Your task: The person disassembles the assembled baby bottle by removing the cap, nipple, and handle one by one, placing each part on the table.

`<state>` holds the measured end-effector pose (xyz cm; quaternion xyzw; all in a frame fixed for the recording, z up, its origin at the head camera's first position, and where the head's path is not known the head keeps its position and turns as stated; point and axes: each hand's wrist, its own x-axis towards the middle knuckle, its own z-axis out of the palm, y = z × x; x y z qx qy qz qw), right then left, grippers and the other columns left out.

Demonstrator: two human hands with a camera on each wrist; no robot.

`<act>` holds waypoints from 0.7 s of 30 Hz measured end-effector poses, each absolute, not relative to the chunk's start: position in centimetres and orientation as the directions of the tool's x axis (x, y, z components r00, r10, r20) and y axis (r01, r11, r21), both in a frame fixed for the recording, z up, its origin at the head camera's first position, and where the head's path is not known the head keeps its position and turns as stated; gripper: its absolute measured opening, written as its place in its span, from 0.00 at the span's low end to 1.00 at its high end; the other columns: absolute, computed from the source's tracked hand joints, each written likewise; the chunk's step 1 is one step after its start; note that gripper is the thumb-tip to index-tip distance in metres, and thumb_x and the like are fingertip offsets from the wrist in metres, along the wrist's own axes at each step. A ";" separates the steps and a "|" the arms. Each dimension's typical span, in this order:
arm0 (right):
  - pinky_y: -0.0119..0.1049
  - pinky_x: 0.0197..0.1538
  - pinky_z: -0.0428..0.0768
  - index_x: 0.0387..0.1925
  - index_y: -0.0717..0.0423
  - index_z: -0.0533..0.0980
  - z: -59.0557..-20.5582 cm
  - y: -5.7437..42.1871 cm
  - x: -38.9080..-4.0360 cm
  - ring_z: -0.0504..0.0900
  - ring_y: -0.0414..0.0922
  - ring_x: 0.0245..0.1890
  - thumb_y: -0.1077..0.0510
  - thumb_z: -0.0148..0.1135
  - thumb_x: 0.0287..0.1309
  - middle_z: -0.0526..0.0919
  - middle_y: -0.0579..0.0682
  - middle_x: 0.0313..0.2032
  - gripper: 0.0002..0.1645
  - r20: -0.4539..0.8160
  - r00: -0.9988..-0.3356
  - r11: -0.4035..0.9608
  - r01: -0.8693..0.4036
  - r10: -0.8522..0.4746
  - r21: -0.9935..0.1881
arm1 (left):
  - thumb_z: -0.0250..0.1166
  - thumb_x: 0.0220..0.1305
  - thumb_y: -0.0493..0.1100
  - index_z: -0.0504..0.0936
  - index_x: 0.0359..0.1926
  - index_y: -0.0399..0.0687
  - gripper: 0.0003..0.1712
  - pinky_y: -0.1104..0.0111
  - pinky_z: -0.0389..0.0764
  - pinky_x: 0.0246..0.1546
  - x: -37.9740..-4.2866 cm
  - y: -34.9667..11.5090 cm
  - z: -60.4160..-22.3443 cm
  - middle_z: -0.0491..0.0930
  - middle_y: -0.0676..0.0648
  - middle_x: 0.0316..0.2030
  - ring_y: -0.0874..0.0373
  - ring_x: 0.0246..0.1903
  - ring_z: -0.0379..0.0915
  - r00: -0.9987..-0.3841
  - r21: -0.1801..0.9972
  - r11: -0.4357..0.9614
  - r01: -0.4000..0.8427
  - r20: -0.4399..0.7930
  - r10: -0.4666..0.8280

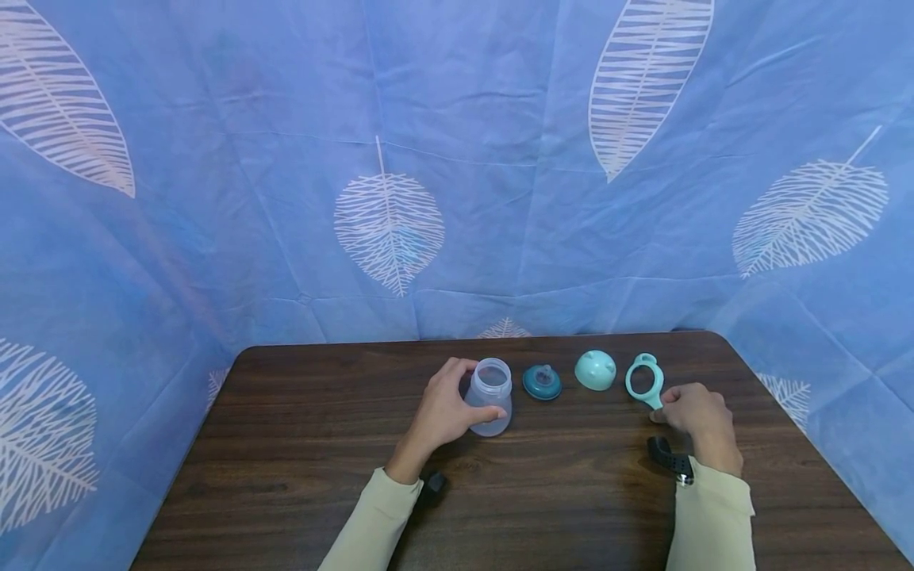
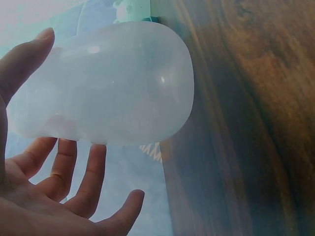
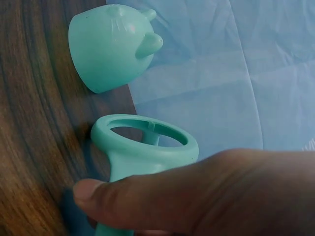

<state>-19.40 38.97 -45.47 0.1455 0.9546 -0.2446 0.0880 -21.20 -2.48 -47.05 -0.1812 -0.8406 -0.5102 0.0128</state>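
Observation:
A translucent baby bottle (image 1: 493, 399) stands open-mouthed on the table. My left hand (image 1: 444, 406) grips it from the left, the thumb on its near side and the fingers round the far side. In the left wrist view the smooth bottle body (image 2: 123, 88) lies between thumb and fingertips, with the little finger off it. At the right, my right hand (image 1: 698, 414) pinches one end of a mint-green bottle handle with a ring (image 1: 651, 400). The right wrist view shows the thumb across the handle (image 3: 133, 156) just below its ring.
Between the hands sit a teal bottle collar with a nipple (image 1: 542, 383) and a mint dome cap (image 1: 596, 371) with small ears. All stand on a dark wood table (image 1: 300, 444). A blue leaf-print cloth (image 1: 485, 222) hangs behind it.

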 end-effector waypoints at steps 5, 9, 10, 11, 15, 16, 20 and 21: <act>0.66 0.50 0.73 0.36 0.63 0.83 -45.5 39.2 -19.4 0.71 0.72 0.48 0.57 0.73 0.69 0.80 0.64 0.38 0.12 -0.245 -0.945 0.839 0.307 0.215 -0.448 | 0.89 0.56 0.52 0.82 0.65 0.43 0.41 0.45 0.81 0.58 -21.3 -2.5 -47.1 0.81 0.46 0.56 0.39 0.58 0.79 -0.933 0.851 0.416 0.321 0.210 0.291; 0.71 0.51 0.75 0.51 0.70 0.83 -45.4 39.3 -19.3 0.71 0.77 0.54 0.53 0.75 0.67 0.81 0.72 0.48 0.23 -0.231 -0.944 0.824 0.322 0.237 -0.467 | 0.89 0.56 0.52 0.83 0.65 0.43 0.40 0.47 0.81 0.57 -21.4 -2.4 -47.3 0.81 0.47 0.56 0.40 0.57 0.79 -0.929 0.849 0.410 0.334 0.223 0.296; 0.71 0.51 0.76 0.52 0.71 0.82 -45.3 39.4 -19.2 0.71 0.78 0.54 0.52 0.76 0.67 0.81 0.72 0.49 0.26 -0.224 -0.942 0.821 0.328 0.249 -0.468 | 0.89 0.56 0.51 0.82 0.65 0.43 0.40 0.47 0.81 0.56 -21.4 -2.4 -47.3 0.81 0.46 0.56 0.40 0.57 0.79 -0.928 0.850 0.405 0.337 0.225 0.298; 0.71 0.49 0.76 0.53 0.71 0.81 -45.1 39.4 -19.1 0.73 0.78 0.53 0.51 0.76 0.67 0.81 0.72 0.49 0.27 -0.212 -0.942 0.821 0.332 0.261 -0.464 | 0.89 0.56 0.51 0.82 0.65 0.43 0.40 0.47 0.81 0.56 -21.4 -2.4 -47.4 0.81 0.47 0.56 0.40 0.57 0.79 -0.926 0.850 0.402 0.339 0.228 0.300; 0.68 0.43 0.79 0.60 0.70 0.77 -43.6 39.1 -18.6 0.77 0.77 0.49 0.47 0.74 0.69 0.82 0.71 0.50 0.34 -0.137 -0.935 0.818 0.352 0.326 -0.455 | 0.89 0.55 0.49 0.80 0.68 0.43 0.43 0.47 0.80 0.58 -21.5 -2.3 -47.7 0.79 0.46 0.57 0.41 0.58 0.78 -0.922 0.855 0.386 0.347 0.236 0.307; 0.67 0.43 0.78 0.62 0.70 0.76 -43.1 39.0 -18.5 0.78 0.77 0.49 0.46 0.73 0.69 0.82 0.71 0.50 0.35 -0.116 -0.935 0.819 0.350 0.335 -0.454 | 0.89 0.55 0.49 0.79 0.69 0.43 0.44 0.46 0.79 0.59 -21.5 -2.3 -47.7 0.79 0.45 0.58 0.42 0.58 0.77 -0.921 0.854 0.384 0.350 0.238 0.308; 0.66 0.42 0.78 0.63 0.68 0.76 -41.3 37.9 -18.0 0.79 0.73 0.47 0.46 0.73 0.71 0.84 0.66 0.50 0.34 -0.004 -0.944 0.832 0.293 0.330 -0.472 | 0.89 0.55 0.52 0.73 0.77 0.47 0.53 0.45 0.77 0.64 -21.5 -2.4 -47.6 0.76 0.43 0.64 0.44 0.64 0.74 -0.917 0.852 0.381 0.358 0.243 0.317; 0.66 0.43 0.77 0.63 0.67 0.77 -40.9 37.4 -17.9 0.79 0.72 0.48 0.46 0.73 0.71 0.85 0.66 0.50 0.33 0.027 -0.948 0.838 0.265 0.316 -0.477 | 0.89 0.56 0.53 0.72 0.79 0.47 0.54 0.44 0.76 0.66 -21.5 -2.5 -47.5 0.75 0.43 0.66 0.43 0.66 0.73 -0.916 0.855 0.373 0.359 0.245 0.319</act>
